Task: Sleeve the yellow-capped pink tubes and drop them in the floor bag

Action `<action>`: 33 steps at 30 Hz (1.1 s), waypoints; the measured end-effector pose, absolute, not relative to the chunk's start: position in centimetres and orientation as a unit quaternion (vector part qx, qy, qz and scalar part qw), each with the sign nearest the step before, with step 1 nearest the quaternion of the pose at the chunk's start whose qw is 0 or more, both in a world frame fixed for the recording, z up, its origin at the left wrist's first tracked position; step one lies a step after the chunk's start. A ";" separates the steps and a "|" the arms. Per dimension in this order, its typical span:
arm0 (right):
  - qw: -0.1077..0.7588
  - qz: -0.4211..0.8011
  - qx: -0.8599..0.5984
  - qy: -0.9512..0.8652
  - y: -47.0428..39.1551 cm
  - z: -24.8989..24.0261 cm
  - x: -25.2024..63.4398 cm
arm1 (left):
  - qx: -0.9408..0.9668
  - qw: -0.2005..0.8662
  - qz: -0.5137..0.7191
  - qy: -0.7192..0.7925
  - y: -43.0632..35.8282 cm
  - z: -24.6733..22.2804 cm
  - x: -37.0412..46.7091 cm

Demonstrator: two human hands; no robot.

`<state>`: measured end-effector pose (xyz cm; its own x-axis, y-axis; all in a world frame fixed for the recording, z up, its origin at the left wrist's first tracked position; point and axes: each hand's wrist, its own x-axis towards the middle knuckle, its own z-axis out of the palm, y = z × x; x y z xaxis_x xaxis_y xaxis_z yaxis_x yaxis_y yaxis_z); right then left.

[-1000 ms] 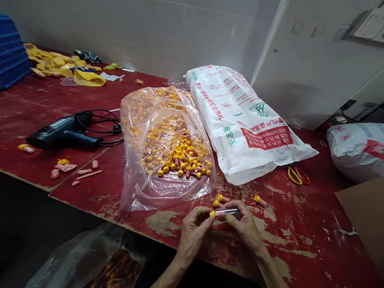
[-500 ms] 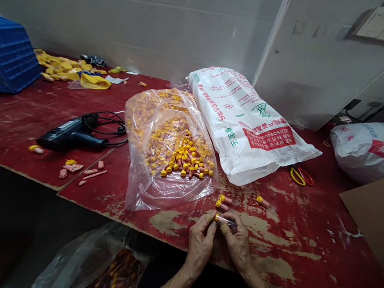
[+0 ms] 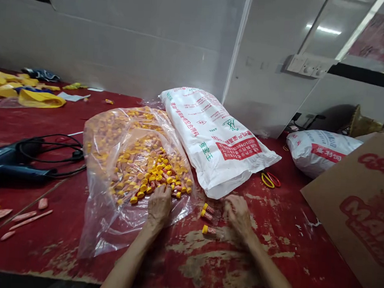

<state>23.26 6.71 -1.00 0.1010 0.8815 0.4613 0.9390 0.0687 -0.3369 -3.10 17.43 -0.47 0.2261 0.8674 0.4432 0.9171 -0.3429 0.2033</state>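
Note:
My left hand (image 3: pixel 160 203) reaches into the mouth of a clear plastic bag (image 3: pixel 99 225) filled with yellow-capped tubes (image 3: pixel 157 174); its fingertips are hidden among them. Three tubes with yellow caps lie on the red table just right of the bag, the lowest one (image 3: pixel 209 230) on its side. Over the table beside them is my right hand (image 3: pixel 238 213), fingers curled, near the lower edge of a white printed sack (image 3: pixel 218 141). Blur keeps me from telling whether it holds anything.
A black heat gun (image 3: pixel 19 169) with a coiled cable lies at the left. Pink pieces (image 3: pixel 43 203) are scattered near it. Yellow-handled scissors (image 3: pixel 268 180) sit right of the sack. A cardboard box (image 3: pixel 355 203) and another sack (image 3: pixel 323 151) stand at the right.
My hands have moved apart from the tube they held together. The left one went to the bag and the right one forward to the table. The view has turned right.

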 end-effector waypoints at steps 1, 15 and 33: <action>0.271 -0.048 -0.726 -0.630 8.4 -0.6 24.6 | -0.784 0.054 -0.239 -0.571 17.6 -0.4 -3.2; 0.221 0.080 -0.831 -0.504 21.2 0.9 31.5 | -0.354 -0.534 -0.541 -0.544 9.2 0.1 -4.8; 0.566 0.500 -0.538 -0.375 1.6 -0.4 15.8 | -0.136 -0.713 -0.549 -0.415 2.9 0.4 1.7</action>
